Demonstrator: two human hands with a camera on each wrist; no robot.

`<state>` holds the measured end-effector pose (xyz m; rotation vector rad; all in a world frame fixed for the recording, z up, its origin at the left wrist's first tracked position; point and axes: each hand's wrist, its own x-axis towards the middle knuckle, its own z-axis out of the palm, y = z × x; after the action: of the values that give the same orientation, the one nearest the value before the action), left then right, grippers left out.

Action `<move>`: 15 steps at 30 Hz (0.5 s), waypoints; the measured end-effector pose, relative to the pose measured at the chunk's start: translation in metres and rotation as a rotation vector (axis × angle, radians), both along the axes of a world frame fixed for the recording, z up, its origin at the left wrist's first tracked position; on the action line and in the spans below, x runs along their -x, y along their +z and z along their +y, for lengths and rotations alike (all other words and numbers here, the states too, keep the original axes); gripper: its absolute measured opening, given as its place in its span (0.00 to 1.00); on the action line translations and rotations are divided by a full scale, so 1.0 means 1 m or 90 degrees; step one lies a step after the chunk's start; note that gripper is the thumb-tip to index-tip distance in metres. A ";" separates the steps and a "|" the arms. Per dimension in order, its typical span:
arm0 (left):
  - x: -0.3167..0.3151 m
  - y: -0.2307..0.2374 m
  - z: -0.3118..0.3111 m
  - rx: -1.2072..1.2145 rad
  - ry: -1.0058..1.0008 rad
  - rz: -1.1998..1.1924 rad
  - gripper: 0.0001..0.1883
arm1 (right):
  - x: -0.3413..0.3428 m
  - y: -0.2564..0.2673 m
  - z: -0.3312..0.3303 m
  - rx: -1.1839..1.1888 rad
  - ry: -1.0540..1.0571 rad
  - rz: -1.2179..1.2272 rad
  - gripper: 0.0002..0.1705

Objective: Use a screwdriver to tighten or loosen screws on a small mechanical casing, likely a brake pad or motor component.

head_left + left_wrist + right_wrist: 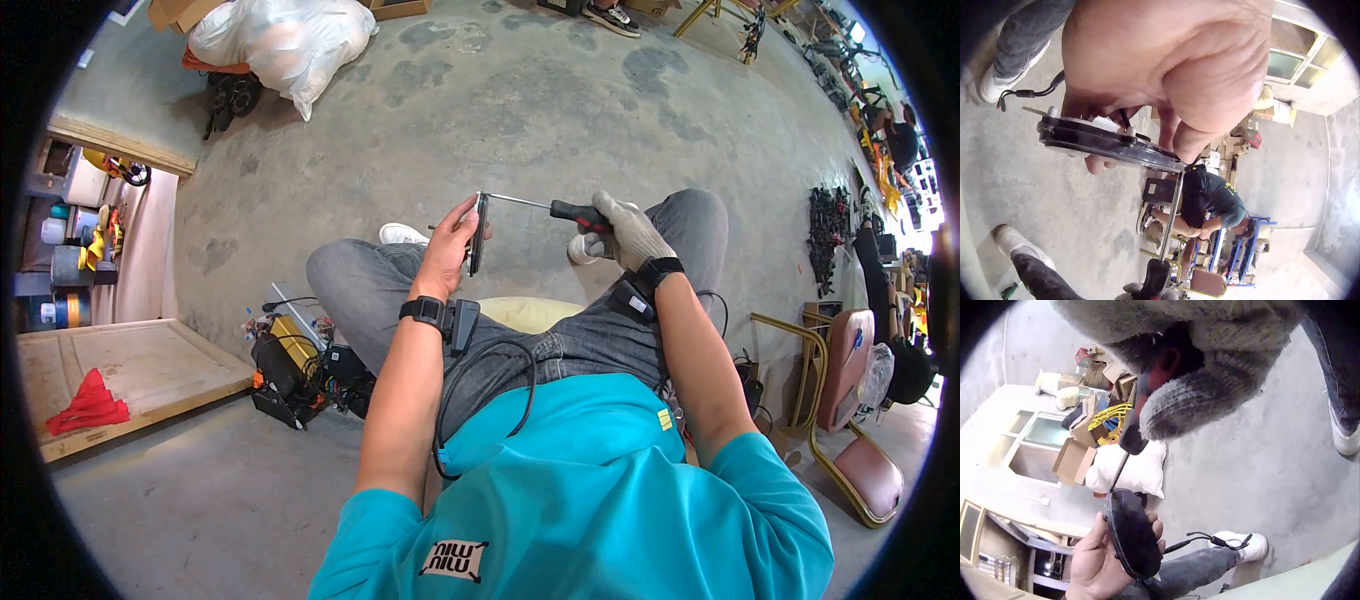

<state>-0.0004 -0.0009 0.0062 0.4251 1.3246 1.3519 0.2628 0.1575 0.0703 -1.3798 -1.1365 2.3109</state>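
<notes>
A flat black oval device (477, 238) with a short cable stands on edge in the bare left hand (449, 250), gripped between thumb and fingers. The right hand (632, 232), in a grey knitted glove, holds a screwdriver (578, 214) by its black and red handle. The metal shaft meets the device's upper end. In the left wrist view the shaft (1171, 219) touches the end of the device (1110, 142) beside the thumb. In the right wrist view the device's dark glossy face (1134, 534) shows, and the gloved fingers (1179, 406) curl round the handle.
Below the hands are the person's crossed legs in grey trousers (365, 290). A wooden board with a red cloth (90, 404) and a pile of electronic parts (300, 360) lie at the left. White bags (290, 45) stand at the far left, a pink chair (850, 370) at the right.
</notes>
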 end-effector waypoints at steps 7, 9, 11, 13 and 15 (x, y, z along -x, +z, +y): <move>0.000 -0.003 0.000 -0.008 -0.010 0.014 0.24 | 0.011 0.007 -0.005 -0.064 -0.180 0.066 0.15; 0.000 -0.002 0.001 -0.006 -0.010 0.014 0.24 | 0.009 0.006 -0.004 -0.048 -0.190 0.075 0.14; 0.001 -0.004 0.001 -0.005 -0.011 0.015 0.24 | -0.001 -0.001 0.001 0.029 -0.041 0.046 0.16; 0.001 -0.002 0.001 0.001 -0.014 0.020 0.24 | -0.003 -0.010 0.006 0.007 -0.042 0.044 0.16; 0.001 -0.002 0.000 0.008 -0.016 0.023 0.24 | -0.003 -0.014 0.007 -0.015 -0.043 0.040 0.17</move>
<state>-0.0018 -0.0006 0.0038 0.4585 1.3524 1.3192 0.2653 0.1645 0.0568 -1.3076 -1.0789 2.2705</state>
